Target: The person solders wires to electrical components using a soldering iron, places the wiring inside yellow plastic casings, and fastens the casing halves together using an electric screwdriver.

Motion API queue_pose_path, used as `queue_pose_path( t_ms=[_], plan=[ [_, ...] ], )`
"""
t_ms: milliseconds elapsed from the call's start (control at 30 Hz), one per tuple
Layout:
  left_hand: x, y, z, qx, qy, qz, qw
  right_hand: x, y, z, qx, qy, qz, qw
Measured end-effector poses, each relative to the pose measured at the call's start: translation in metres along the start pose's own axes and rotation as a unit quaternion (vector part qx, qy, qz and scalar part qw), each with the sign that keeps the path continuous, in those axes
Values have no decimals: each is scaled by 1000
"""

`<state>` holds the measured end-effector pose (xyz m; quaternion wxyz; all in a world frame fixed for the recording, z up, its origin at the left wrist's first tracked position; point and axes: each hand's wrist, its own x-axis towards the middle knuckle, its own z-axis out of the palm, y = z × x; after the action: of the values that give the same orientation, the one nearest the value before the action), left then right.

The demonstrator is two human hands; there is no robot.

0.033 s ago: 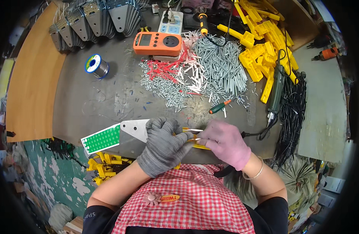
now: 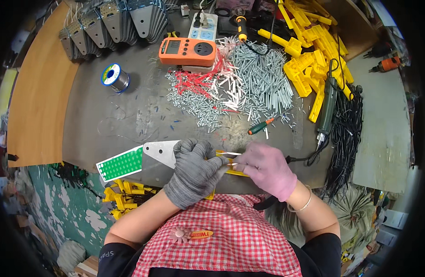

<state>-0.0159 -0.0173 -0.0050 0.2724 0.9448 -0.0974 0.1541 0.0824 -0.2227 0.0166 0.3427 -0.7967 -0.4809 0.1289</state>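
Note:
My left hand [image 2: 194, 173], in a grey knit glove, is closed over a yellow plastic part [image 2: 238, 172] at the table's near edge. Its thumb and forefinger press together beside thin white wires [image 2: 230, 153]. Across from it, my right hand [image 2: 267, 170] in a pink glove pinches the white wires, fingertips close to the left thumb. A flat grey metal plate [image 2: 161, 152] with two holes runs out from under my left hand. Beside that plate lies a white-edged green panel [image 2: 122, 163] with rows of pale marks. My fingers hide the wires' joining ends.
Bolts [image 2: 263, 76], small nuts and red and white sleeves pile mid-table. Around them are a green screwdriver [image 2: 261, 126], orange meter [image 2: 187, 51], solder spool [image 2: 115, 78] and yellow housings [image 2: 309, 69]. A corded green tool [image 2: 327, 113] and black cables [image 2: 345, 138] lie right.

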Motion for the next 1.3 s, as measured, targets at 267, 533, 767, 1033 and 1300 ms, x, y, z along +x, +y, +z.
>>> queue_pose_path(
  t_ms=[267, 533, 767, 1033, 1300],
  plan=[
    [-8, -11, 4, -90, -7, -25, 996, -1, -4, -4, 22, 43, 21, 999],
    [-4, -17, -1, -120, -31, -16, 992, 3, -3, 6, -11, -17, -4, 1000],
    [-5, -14, -6, -157, -42, -56, 985, 10, 1, -1, 22, 19, -74, 997],
    [-5, -14, -4, -172, -43, -45, 983, 14, 5, 4, 6, 7, -98, 995],
    [-6, -16, 0, -168, -48, -49, 983, 8, 13, -5, -23, -35, -69, 997]
  ],
)
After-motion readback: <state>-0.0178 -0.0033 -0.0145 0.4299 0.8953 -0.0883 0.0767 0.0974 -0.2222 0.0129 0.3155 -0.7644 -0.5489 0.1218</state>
